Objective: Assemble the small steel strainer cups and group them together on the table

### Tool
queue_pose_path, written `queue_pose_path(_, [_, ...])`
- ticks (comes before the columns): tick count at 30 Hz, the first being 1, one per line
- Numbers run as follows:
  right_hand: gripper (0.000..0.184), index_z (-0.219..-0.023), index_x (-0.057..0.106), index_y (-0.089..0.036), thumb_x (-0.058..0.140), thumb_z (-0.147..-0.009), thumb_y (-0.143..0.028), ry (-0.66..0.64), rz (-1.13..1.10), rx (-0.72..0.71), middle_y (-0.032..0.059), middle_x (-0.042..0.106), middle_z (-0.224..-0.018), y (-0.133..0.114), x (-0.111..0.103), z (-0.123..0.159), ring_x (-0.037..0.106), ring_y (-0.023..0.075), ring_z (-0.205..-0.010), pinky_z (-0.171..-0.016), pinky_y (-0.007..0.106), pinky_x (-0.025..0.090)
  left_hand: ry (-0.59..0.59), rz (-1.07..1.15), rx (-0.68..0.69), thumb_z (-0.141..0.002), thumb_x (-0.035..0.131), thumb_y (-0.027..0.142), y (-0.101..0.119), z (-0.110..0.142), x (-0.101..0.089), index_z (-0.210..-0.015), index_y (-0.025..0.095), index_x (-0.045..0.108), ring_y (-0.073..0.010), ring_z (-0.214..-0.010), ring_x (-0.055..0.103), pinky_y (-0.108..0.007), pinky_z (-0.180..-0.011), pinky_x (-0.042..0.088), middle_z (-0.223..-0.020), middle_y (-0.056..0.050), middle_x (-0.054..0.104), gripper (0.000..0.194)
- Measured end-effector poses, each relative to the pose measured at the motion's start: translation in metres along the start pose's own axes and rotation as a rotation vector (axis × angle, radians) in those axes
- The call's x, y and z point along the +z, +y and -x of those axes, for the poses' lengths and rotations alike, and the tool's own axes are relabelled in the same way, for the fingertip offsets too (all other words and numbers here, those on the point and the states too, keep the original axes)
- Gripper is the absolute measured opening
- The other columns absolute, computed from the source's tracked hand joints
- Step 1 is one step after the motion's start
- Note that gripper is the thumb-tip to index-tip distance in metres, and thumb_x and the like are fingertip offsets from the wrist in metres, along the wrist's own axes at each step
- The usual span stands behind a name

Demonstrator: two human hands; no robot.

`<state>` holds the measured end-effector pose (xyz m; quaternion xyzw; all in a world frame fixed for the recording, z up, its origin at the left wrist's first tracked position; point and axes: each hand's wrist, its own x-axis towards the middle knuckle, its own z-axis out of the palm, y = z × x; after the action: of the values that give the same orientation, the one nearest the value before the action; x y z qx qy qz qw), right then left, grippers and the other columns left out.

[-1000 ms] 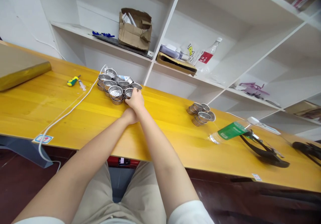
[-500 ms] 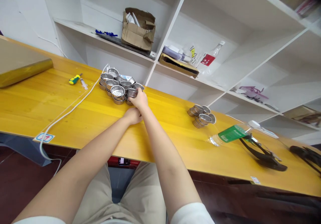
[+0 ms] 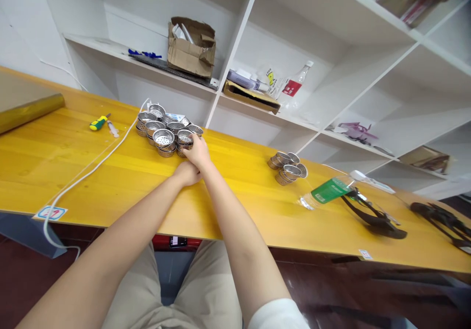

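A cluster of stacked, perforated steel strainer cups (image 3: 164, 139) stands towards the back of the yellow table. My right hand (image 3: 198, 150) reaches over my left wrist area to the front right of this cluster, its fingers closed on the side of a strainer cup (image 3: 184, 135) on top of a stack. Just below it, on the near side, my left hand (image 3: 187, 173) rests low by the tabletop; its fingers are mostly hidden behind my right hand and wrist. A smaller group of the same cups (image 3: 291, 173) stands apart to the right.
A green screwdriver (image 3: 98, 123) and a small syringe (image 3: 113, 129) lie left of a white cable (image 3: 97, 166). On the right are a green-labelled bottle (image 3: 330, 190) lying down and a black strap (image 3: 375, 221). White shelving (image 3: 235, 39) rises behind the table.
The whole view has shifted, so the table and shelf items sit further left. My right hand stays at the same strainer cup, and my left hand stays just below it.
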<state>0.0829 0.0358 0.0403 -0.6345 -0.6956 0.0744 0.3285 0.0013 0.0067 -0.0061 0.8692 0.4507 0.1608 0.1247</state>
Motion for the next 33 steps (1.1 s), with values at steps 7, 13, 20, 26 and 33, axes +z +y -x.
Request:
queue_pose_path(7, [0.043,-0.130,0.053,-0.017,0.062,-0.094,-0.038,0.200,0.055,0.074,0.0146,0.062,-0.131,0.068,-0.065,0.007,0.059,0.0251,-0.117,-0.108,0.038,0.045,0.041,0.003,0.036,-0.094,0.051,0.042,-0.003,-0.003,0.002,-0.088,0.022,0.071,-0.0264,-0.083,0.071,-0.033,-0.069,0.046,-0.088,-0.009,0.077,0.029])
queue_pose_path(13, [0.045,-0.127,0.060,-0.014,0.068,-0.085,-0.027,0.502,0.644,0.656,0.0271,0.051,-0.138,0.197,-0.172,0.055,0.051,0.0412,-0.128,-0.099,0.054,0.045,0.057,0.021,0.034,-0.091,0.054,0.039,-0.002,-0.004,0.004,-0.086,0.023,0.070,-0.0236,-0.080,0.069,-0.031,-0.067,0.043,-0.086,-0.006,0.076,0.023])
queue_pose_path(20, [0.043,-0.114,0.068,-0.015,0.072,-0.079,-0.039,0.544,0.572,0.787,0.0268,0.041,-0.149,0.280,-0.194,0.104,0.050,0.0433,-0.131,-0.105,0.058,0.044,0.057,0.027,0.016,-0.091,0.054,0.041,-0.001,-0.006,0.006,-0.087,0.023,0.070,-0.0239,-0.081,0.069,-0.032,-0.067,0.042,-0.088,-0.006,0.077,0.025])
queue_pose_path(26, [0.026,-0.095,0.070,-0.018,0.070,-0.080,-0.040,0.624,0.399,0.659,0.0192,0.049,-0.142,0.276,-0.179,0.106,0.062,0.0319,-0.116,-0.106,0.048,0.048,0.053,0.052,0.007,-0.090,0.055,0.042,-0.002,-0.006,0.006,-0.088,0.023,0.071,-0.0233,-0.082,0.069,-0.032,-0.067,0.043,-0.088,-0.005,0.077,0.025])
queue_pose_path(33, [0.027,-0.091,0.068,-0.017,0.072,-0.079,-0.041,0.553,0.266,0.441,0.0168,0.053,-0.134,0.218,-0.129,0.084,0.062,0.0262,-0.112,-0.105,0.038,0.048,0.057,0.055,0.005,-0.091,0.056,0.043,-0.003,-0.007,0.007,-0.088,0.024,0.070,-0.0240,-0.083,0.069,-0.032,-0.069,0.043,-0.089,-0.005,0.077,0.024])
